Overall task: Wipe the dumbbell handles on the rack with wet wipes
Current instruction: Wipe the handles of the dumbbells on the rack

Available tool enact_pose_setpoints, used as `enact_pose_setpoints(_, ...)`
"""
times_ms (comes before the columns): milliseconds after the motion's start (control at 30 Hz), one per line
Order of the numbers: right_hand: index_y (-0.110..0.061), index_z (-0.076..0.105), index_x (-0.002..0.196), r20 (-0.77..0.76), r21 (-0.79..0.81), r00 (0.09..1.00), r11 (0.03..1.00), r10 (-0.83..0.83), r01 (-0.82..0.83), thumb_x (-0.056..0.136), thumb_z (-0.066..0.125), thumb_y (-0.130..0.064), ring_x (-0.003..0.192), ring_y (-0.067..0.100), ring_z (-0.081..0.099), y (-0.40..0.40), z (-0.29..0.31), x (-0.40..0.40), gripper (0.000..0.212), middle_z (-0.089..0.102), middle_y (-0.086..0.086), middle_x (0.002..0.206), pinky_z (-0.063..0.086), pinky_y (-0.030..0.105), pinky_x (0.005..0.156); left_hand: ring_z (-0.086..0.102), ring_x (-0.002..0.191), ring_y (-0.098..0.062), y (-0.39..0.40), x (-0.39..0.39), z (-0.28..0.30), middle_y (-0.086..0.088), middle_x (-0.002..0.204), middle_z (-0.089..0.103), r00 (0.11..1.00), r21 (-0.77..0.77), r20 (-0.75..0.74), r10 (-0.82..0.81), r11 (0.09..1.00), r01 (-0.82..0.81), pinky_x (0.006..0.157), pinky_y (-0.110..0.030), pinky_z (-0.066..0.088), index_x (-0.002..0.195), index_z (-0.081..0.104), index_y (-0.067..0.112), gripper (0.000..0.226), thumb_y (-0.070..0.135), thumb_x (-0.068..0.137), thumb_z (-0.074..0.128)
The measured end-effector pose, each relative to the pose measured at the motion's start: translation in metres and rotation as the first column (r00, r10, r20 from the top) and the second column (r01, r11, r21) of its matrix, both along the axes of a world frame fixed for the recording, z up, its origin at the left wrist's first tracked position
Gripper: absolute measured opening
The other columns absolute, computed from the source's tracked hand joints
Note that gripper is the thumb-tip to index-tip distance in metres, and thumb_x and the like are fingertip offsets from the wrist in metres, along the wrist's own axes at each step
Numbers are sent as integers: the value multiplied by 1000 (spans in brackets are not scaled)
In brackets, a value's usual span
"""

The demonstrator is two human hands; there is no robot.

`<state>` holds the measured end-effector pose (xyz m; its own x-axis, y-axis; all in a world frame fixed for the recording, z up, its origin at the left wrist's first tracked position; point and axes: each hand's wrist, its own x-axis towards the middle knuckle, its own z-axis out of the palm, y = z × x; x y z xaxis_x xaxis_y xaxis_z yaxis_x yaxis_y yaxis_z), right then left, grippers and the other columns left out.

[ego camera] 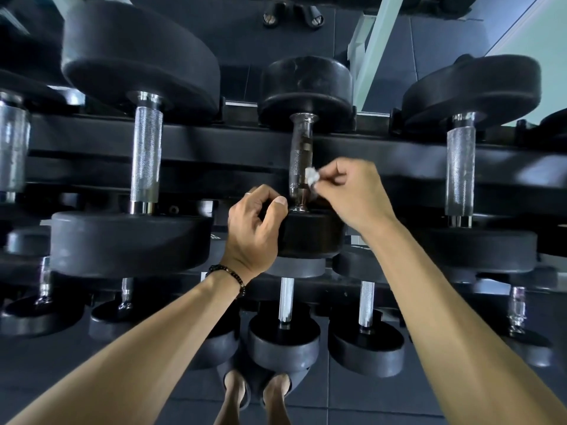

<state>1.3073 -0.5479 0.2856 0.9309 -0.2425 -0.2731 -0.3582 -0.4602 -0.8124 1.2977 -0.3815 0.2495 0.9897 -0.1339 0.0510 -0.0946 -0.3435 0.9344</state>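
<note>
— So why is your left hand (256, 223) curled over the near weight head (310, 233)?

— Likely to steady the dumbbell on the rack (214, 142) (it could roll) while your right hand (349, 191) pinches the wadded wet wipe (311, 177) against the handle (300, 157).

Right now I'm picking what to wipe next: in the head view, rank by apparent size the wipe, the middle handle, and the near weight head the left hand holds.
1. Near weight head
2. Middle handle
3. Wipe, smallest by far

The head sits nearer the camera, so its lead is partly perspective.

Bare forearms; dark bead bracelet (228, 275), left wrist
</note>
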Motion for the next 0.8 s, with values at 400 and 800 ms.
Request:
enact_pose_setpoints(400, -27, 66, 80, -126, 28, 991, 998, 53, -50, 82, 77, -14, 77, 2, 68, -1, 5, -7, 17, 73, -9, 81, 47, 14, 67, 53, 66, -17, -1, 0, 0, 0, 62, 57, 1000, 13, 8, 8, 1000, -8, 62, -25, 37, 69, 58, 5, 40, 39, 83, 41)
enact_pose_setpoints(800, -20, 72, 78, -107, 267, 993, 961, -46, 73, 88, 68, -2, 72, 13, 70, -1, 12, 16, 21, 74, 2, 78, 59, 28, 73, 53, 66, -17, -1, -1, 1, 1, 62, 56, 1000, 25, 10, -1, 1000, 0, 62, -26, 38, 68, 57, 7, 40, 40, 84, 40)
